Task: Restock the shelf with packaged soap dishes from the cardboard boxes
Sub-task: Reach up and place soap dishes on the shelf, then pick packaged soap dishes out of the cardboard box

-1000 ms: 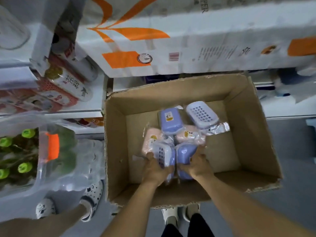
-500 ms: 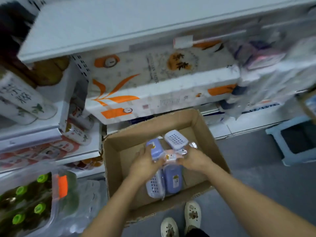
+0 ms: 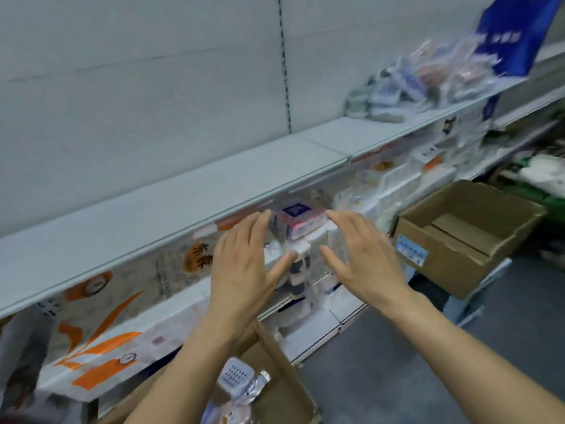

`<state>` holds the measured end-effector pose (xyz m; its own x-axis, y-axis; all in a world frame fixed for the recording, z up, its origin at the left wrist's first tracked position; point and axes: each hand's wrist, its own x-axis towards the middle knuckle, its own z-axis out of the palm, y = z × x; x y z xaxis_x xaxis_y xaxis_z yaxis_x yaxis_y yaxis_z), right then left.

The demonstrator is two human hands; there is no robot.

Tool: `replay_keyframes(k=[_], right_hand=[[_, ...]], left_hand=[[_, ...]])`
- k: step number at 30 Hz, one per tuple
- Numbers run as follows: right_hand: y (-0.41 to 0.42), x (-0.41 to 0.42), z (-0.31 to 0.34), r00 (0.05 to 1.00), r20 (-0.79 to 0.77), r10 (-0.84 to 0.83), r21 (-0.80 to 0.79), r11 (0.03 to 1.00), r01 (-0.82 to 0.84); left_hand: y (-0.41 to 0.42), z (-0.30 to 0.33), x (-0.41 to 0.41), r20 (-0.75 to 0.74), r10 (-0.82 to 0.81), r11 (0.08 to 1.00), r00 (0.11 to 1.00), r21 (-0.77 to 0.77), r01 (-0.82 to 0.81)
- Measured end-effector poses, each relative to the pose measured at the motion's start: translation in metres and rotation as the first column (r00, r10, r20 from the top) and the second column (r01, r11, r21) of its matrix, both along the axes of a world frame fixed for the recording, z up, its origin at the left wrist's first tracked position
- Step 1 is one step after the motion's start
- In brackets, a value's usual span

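While both arms reached forward in front of the shelf point(image 3: 171, 194), the left hand point(image 3: 244, 264) and right hand point(image 3: 363, 258) were spread wide, fingers straight, palms facing each other, and neither grip held anything. Between the two hands, just past the fingertips, sat a small pink-and-blue tissue pack point(image 3: 301, 221) on the level under the shelf board. Below the left wrist lay the cardboard box point(image 3: 284, 377), and in it a white packaged soap dish point(image 3: 235, 376) in crinkled wrap. Out beyond the right hand stood a second cardboard box point(image 3: 458, 240). Far off to the upper right, blurred packaged soap dishes point(image 3: 428, 84) were piled on the shelf.
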<state>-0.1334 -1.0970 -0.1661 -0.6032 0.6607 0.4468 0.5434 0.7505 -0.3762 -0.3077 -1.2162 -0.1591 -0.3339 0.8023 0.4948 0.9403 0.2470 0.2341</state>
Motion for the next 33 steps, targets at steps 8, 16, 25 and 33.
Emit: replay_keyframes(k=[8,16,25,33], right_hand=[[0.160,0.128,0.043,0.998,0.020,-0.061,0.197,0.979,0.056],[0.325,0.233,0.063,0.997,0.044,-0.070,0.198,0.978,0.060],[0.502,0.297,0.071,0.983,0.033,-0.179,0.221,0.961,0.168],[0.699,0.319,0.078,0.988,0.068,-0.135,0.175,0.977,0.122]], left_hand=[[0.169,0.035,0.120,-0.103,-0.056,0.990,0.993,0.123,0.069],[0.330,0.042,0.223,-0.065,-0.080,0.991,0.995,0.099,0.086],[0.522,0.059,0.278,-0.136,-0.116,0.988,0.984,0.091,0.129],[0.701,0.066,0.296,-0.073,-0.082,0.992,0.994,0.089,0.088]])
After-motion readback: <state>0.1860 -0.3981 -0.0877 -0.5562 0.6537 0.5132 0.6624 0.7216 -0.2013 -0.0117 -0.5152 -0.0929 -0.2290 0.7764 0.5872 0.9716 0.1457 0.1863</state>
